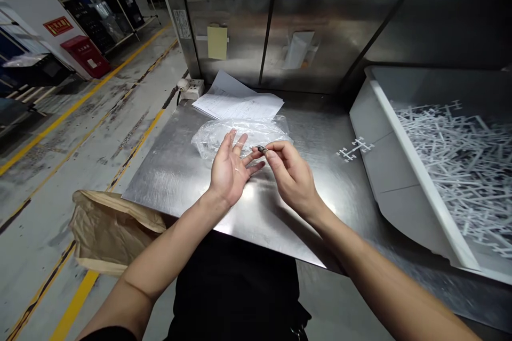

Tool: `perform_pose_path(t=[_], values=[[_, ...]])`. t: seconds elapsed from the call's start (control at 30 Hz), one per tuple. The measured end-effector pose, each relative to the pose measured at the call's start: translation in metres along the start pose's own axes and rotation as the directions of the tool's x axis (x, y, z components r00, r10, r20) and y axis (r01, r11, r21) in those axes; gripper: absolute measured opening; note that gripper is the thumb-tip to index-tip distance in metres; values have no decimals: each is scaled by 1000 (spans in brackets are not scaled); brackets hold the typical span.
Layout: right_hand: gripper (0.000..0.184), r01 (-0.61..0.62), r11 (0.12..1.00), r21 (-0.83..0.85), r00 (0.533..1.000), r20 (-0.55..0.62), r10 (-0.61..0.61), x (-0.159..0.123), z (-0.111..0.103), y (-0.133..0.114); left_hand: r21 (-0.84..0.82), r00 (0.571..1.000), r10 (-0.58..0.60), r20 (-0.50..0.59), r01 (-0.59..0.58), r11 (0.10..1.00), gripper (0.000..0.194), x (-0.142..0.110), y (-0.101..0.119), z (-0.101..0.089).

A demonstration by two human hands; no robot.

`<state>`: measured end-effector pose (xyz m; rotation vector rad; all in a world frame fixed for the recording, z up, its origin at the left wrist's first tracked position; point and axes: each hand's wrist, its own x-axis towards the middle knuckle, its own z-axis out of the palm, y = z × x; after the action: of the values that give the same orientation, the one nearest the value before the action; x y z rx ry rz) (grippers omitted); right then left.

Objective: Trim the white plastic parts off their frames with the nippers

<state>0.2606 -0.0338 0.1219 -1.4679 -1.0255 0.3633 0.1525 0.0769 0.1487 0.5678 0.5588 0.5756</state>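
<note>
My left hand (230, 170) is turned palm up over the steel table, its fingers spread. A tiny pale, shiny speck (237, 169) shows on the palm; what it is I cannot tell. My right hand (294, 176) pinches a small dark metal piece (262, 149) between thumb and index finger, close to the left fingertips. Its kind is too small to make out. Behind both hands lies a clear plastic bag (204, 136), partly hidden by the left hand. To the right, a white branched plastic sprue (354, 150) rests on the table.
A large grey-white bin (382, 170) holding many white plastic sprues (452, 170) stands at the right. Paper sheets (236, 98) and a power strip (192, 88) lie at the back. A brown paper sack (108, 229) sits below the table's left edge.
</note>
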Motion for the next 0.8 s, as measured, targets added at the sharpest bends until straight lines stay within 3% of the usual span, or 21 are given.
perform_pose_path(t=[0.17, 0.23, 0.4, 0.63, 0.73, 0.8], values=[[19, -29, 964, 264, 991, 133, -6, -17, 4, -22, -41, 1000, -11, -18, 11, 999, 46, 5, 1, 0], [21, -64, 961, 268, 987, 158, 22, -18, 6, -21, -36, 1000, -18, -19, 17, 999, 46, 4, -1, 2], [23, -44, 995, 89, 999, 14, 43, -10, 3, -5, -18, 1000, 1, -20, -1, 1000, 47, -2, -3, 5], [21, -23, 986, 164, 1000, 7, 23, -17, -2, -11, 12, 998, 53, -36, -53, 999, 42, -7, -2, 0], [21, -23, 986, 167, 999, -44, 31, -21, -14, -12, 118, 993, 116, 29, -118, 986, 35, -25, -4, -13], [21, -27, 992, 125, 995, -87, 39, -25, -24, -10, 287, 986, 152, 65, -165, 944, 31, -40, -5, -28]])
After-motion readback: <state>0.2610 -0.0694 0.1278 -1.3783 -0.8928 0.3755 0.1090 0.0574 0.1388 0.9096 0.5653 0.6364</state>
